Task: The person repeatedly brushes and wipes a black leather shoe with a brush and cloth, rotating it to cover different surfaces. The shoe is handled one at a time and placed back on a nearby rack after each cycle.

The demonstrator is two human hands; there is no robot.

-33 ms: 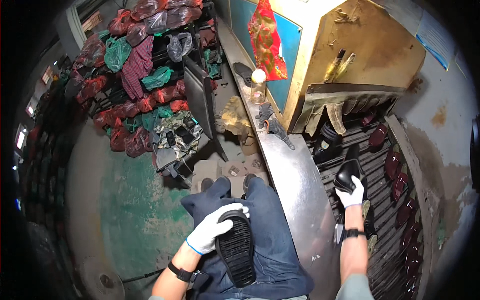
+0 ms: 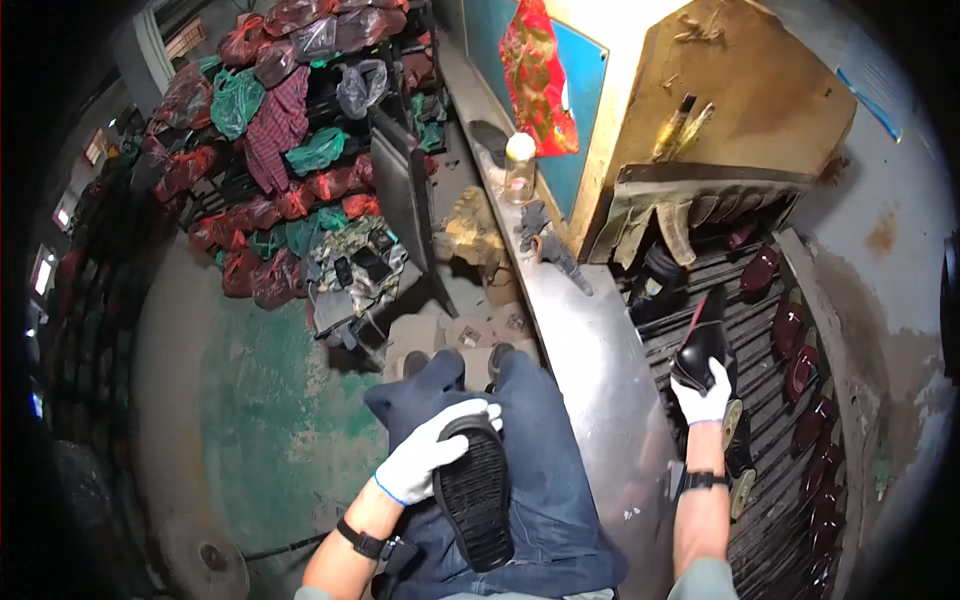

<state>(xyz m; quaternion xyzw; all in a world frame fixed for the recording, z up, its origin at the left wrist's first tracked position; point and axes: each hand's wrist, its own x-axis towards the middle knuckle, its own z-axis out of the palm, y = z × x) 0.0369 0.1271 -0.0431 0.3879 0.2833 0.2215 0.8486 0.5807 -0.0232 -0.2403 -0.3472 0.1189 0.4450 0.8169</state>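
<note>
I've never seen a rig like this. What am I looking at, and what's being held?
No robot here: these are a person's own hands in white gloves, seen from above by a wide fisheye camera worn on the head, so straight edges bend. The left hand holds a black, ribbed, sole-shaped piece over the lap. The right hand grips a glossy black shoe over a dark slatted bed with dark-red shoes. On the long shiny metal ledge are a clear jar with a white lid and crumpled dark-grey fabric.
</note>
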